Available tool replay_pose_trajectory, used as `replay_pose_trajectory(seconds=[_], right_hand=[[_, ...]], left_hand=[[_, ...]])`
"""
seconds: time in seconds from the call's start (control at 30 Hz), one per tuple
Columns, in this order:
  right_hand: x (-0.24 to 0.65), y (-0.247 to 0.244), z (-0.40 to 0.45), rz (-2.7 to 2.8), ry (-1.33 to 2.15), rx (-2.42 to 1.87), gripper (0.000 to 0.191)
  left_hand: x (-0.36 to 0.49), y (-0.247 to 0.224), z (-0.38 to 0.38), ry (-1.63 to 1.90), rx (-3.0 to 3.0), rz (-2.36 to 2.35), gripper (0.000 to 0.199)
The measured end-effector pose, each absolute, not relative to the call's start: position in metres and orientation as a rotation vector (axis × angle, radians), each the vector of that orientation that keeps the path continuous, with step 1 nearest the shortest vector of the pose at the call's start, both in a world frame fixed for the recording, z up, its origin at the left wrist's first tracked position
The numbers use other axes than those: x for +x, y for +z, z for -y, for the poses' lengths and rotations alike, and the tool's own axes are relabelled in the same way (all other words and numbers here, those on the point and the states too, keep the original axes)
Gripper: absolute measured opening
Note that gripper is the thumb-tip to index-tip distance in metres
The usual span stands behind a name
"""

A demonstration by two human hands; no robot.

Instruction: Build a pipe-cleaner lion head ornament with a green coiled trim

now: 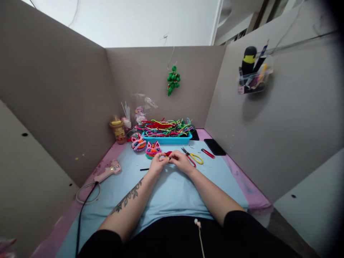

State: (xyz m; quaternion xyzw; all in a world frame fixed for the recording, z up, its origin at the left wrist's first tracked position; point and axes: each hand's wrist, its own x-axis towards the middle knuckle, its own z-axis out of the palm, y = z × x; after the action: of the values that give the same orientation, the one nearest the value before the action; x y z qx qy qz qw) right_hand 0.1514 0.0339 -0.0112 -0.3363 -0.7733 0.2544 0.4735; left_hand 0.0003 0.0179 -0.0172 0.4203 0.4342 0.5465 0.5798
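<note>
My left hand (158, 163) and my right hand (181, 162) meet over the middle of the cloth, fingertips pinched together. Between them shows a small red fuzzy piece (168, 153), which looks like pipe cleaner; my fingers hide most of it. Just left of it sits a colourful pipe-cleaner animal head (153, 150) with pointed ears. A second such head (138, 143) lies farther left. Scissors (194, 156) with red and yellow handles lie spread beside my right hand. A thin black stick (144, 169) rests by my left wrist.
A blue tray (166, 140) heaped with pipe cleaners stands at the back. A pink glue gun (109, 172) with a cord lies left. On the right are a red cutter (208, 153) and a black phone (215, 147). Grey panels (161, 79) enclose three sides.
</note>
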Motion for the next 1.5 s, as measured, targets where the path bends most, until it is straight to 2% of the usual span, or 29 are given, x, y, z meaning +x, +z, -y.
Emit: replay_pose_trajectory(seconds=[0.13, 0.33, 0.67, 1.0, 1.5], right_hand=[[0.151, -0.013, -0.036, 1.904, 0.589, -0.815, 0.003], [0.151, -0.017, -0.039, 1.909, 0.602, -0.813, 0.032], [0.149, -0.015, -0.034, 1.927, 0.501, -0.765, 0.013], [0.149, -0.013, -0.032, 1.929, 0.463, -0.761, 0.010], [0.149, -0.017, -0.035, 1.953, 0.413, -0.715, 0.002]], left_hand=[[0.000, -0.016, -0.017, 1.295, 1.011, -1.039, 0.057], [-0.004, -0.018, -0.023, 1.370, 1.011, -1.034, 0.057], [-0.008, -0.012, -0.020, 1.294, 1.071, -1.031, 0.056], [-0.008, -0.010, -0.019, 1.244, 1.021, -1.001, 0.064], [-0.006, -0.020, -0.022, 1.327, 1.166, -0.935, 0.046]])
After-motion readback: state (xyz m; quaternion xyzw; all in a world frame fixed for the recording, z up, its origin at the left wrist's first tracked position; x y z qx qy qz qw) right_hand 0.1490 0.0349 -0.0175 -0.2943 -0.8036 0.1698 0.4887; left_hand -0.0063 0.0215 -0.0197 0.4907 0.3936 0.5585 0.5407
